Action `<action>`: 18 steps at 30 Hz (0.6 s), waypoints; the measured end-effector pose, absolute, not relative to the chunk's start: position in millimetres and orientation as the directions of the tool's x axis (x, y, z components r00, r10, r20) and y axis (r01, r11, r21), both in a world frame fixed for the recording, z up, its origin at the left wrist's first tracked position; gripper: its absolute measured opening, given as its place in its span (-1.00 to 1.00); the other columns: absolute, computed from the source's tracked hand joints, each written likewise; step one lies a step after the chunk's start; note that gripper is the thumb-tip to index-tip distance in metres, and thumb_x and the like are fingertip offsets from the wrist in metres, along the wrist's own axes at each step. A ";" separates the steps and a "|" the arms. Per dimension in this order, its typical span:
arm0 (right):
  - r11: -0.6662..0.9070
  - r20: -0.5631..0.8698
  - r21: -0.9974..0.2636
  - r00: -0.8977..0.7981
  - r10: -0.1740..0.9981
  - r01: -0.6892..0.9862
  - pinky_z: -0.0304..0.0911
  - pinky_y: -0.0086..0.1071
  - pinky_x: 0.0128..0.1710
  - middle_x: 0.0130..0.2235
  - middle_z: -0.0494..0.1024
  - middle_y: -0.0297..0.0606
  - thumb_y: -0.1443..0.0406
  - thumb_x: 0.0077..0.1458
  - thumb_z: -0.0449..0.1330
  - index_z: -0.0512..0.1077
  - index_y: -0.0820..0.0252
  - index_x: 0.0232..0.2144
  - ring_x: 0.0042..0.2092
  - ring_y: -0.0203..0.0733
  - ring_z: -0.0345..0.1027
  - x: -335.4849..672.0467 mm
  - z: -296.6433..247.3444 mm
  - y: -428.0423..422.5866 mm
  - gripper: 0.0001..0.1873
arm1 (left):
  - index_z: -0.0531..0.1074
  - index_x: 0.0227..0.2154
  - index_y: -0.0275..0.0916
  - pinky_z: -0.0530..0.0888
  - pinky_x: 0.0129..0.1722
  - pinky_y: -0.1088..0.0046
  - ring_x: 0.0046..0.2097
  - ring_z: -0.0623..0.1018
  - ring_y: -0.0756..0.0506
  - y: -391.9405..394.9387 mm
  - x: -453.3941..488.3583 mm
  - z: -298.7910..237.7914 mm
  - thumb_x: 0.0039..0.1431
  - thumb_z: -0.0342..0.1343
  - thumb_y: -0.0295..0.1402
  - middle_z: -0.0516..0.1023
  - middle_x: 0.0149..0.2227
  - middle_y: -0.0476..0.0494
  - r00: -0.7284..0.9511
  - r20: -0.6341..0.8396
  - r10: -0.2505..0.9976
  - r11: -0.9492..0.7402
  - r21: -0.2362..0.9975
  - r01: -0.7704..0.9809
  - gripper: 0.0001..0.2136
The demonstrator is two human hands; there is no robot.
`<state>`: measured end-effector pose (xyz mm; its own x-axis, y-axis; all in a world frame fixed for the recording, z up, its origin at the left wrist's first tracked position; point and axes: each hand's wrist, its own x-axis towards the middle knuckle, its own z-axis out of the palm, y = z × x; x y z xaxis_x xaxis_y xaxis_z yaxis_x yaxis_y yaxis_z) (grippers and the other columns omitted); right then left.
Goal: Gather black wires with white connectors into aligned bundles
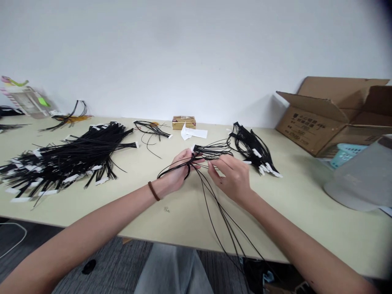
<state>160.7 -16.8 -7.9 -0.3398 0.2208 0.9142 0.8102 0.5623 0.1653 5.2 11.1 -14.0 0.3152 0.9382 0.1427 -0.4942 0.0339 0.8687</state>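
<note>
My left hand [179, 170] is closed round a bundle of thin black wires [211, 152] above the middle of the table. A white connector [193, 148] sits at the bundle's end by my left fingertips. Just to the right, my right hand [231, 174] is closed in a pinch at the wires; a thin wire seems to run to its fingertips, though the exact grip is hard to see. Several loose black wires [226, 218] hang from between the hands over the table's front edge. Other wires loop back across my left palm and wrist.
A large pile of black wire harnesses [92, 151] covers the left of the table [171, 228]. A smaller harness bundle [252, 147] lies right of centre. Behind stands a gold box [183, 122] beside white paper [196, 133]. An open cardboard box [312, 126] and a grey bin [361, 175] occupy the right.
</note>
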 end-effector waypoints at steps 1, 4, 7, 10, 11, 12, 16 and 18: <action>0.572 0.914 0.140 -0.328 0.239 0.808 -0.02 -0.47 -0.52 -0.63 0.21 -0.44 0.38 0.02 0.11 0.26 0.17 -0.58 -0.53 -0.38 0.04 160.1 -8.1 -17.1 -0.84 | 0.33 -0.39 -0.27 0.32 -0.36 0.48 -0.24 0.51 -0.06 11.1 5.2 -14.2 0.12 0.00 -0.31 0.47 -0.25 -0.12 0.311 0.150 0.938 0.022 0.873 -0.487 -0.87; 0.607 0.913 0.062 -0.291 0.287 0.793 -0.02 -0.48 -0.52 -0.62 0.20 -0.44 0.39 0.01 0.10 0.27 0.18 -0.57 -0.53 -0.38 0.03 158.7 -8.6 -17.9 -0.85 | 0.34 -0.37 -0.27 0.33 -0.34 0.46 -0.22 0.50 -0.06 11.8 5.1 -15.3 0.11 0.01 -0.27 0.46 -0.21 -0.13 0.314 0.184 0.932 -0.021 0.888 -0.459 -0.84; 0.633 0.904 0.000 -0.270 0.330 0.774 -0.03 -0.48 -0.53 -0.61 0.19 -0.44 0.40 0.01 0.09 0.28 0.20 -0.56 -0.53 -0.39 0.04 157.6 -8.8 -19.0 -0.86 | 0.34 -0.35 -0.27 0.32 -0.33 0.45 -0.22 0.49 -0.06 12.9 5.1 -16.7 0.11 0.01 -0.23 0.46 -0.19 -0.13 0.304 0.198 0.932 -0.050 0.899 -0.434 -0.81; 0.643 0.895 -0.059 -0.245 0.372 0.763 -0.04 -0.48 -0.53 -0.61 0.17 -0.44 0.40 0.02 0.08 0.28 0.20 -0.56 -0.53 -0.40 0.03 156.5 -8.2 -20.5 -0.85 | 0.34 -0.36 -0.26 0.32 -0.33 0.43 -0.23 0.49 -0.06 13.6 5.2 -17.3 0.11 0.01 -0.21 0.46 -0.22 -0.12 0.292 0.205 0.934 -0.065 0.902 -0.426 -0.80; 0.647 0.893 -0.078 -0.236 0.384 0.758 -0.04 -0.48 -0.53 -0.61 0.17 -0.44 0.40 0.03 0.08 0.28 0.20 -0.57 -0.54 -0.40 0.02 156.0 -7.8 -21.2 -0.85 | 0.34 -0.36 -0.25 0.32 -0.32 0.43 -0.23 0.48 -0.06 13.6 5.2 -17.3 0.11 0.01 -0.21 0.46 -0.24 -0.12 0.292 0.208 0.934 -0.068 0.903 -0.424 -0.81; 0.652 0.889 -0.098 -0.228 0.397 0.752 -0.04 -0.48 -0.53 -0.61 0.17 -0.44 0.40 0.03 0.07 0.27 0.20 -0.57 -0.54 -0.40 0.02 155.6 -7.4 -21.9 -0.85 | 0.34 -0.37 -0.25 0.32 -0.32 0.43 -0.22 0.48 -0.06 13.6 5.1 -17.5 0.11 0.01 -0.21 0.46 -0.25 -0.11 0.292 0.209 0.933 -0.070 0.903 -0.423 -0.81; 0.659 0.853 -0.208 -0.196 0.484 0.722 -0.04 -0.49 -0.53 -0.60 0.16 -0.44 0.37 0.06 0.05 0.28 0.20 -0.57 -0.53 -0.41 0.02 154.3 -5.1 -24.6 -0.83 | 0.33 -0.38 -0.24 0.32 -0.33 0.45 -0.21 0.47 -0.06 14.1 5.2 -18.6 0.11 0.01 -0.22 0.42 -0.30 -0.08 0.279 0.211 0.937 -0.079 0.905 -0.419 -0.82; 0.651 0.832 -0.262 -0.174 0.526 0.712 -0.04 -0.49 -0.52 -0.60 0.16 -0.44 0.36 0.07 0.05 0.28 0.20 -0.57 -0.54 -0.41 0.02 154.1 -3.9 -25.4 -0.81 | 0.31 -0.40 -0.25 0.33 -0.34 0.46 -0.23 0.47 -0.05 14.8 5.6 -19.3 0.10 0.02 -0.21 0.40 -0.33 -0.07 0.271 0.218 0.937 -0.089 0.903 -0.421 -0.81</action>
<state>154.1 -25.4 -3.9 -0.1745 0.5264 0.8321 0.7123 0.6509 -0.2624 5.6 14.8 -19.3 0.2713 0.9374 0.2184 -0.4207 -0.0886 0.9029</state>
